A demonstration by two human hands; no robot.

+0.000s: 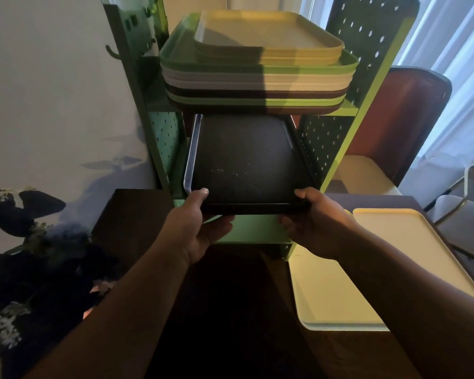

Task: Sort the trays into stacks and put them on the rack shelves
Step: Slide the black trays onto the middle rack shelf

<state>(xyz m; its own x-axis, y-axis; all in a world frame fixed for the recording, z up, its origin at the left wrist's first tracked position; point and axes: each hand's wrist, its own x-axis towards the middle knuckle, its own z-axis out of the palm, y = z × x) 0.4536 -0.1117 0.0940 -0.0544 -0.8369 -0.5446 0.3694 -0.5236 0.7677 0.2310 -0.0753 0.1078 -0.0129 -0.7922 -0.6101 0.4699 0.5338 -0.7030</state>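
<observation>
Black textured plastic tray (246, 160), rectangular, raised rim. Head view, the only one. Location: partly inside the middle shelf of the green perforated metal rack (367, 86), near short edge projecting out toward the person, far end lost in shadow under the shelf above. Long axis: runs straight away from the person, into the rack. A paler rim (188, 160) shows along its left side; whether this is a second tray beneath cannot be told.

Left hand (195, 225): at the near left corner, thumb on top of the rim, fingers (219, 228) curled underneath, grasping the tray.

Right hand (312, 217): at the near right corner, thumb on top, fingers wrapped below, also grasping the tray. Both hands sit level and equally near; neither leads.

Governing relation: the tray lies directly ahead of the fingers, lengthwise with the shelf opening and between the two perforated side panels. Judgement: the coming move is a straight push forward along that axis, keeping the sides clear of the panels.

Top shelf: mixed stack of large trays (257, 86), green, pale and brown, with a smaller stack of yellow trays (271, 36) resting on it.

Dark wooden worktop (230, 310): carries a cream rectangular tray (340, 296) at the right, just beside the rack's foot, untouched. Judgement: sorting is well along, with at least this one left.
</observation>
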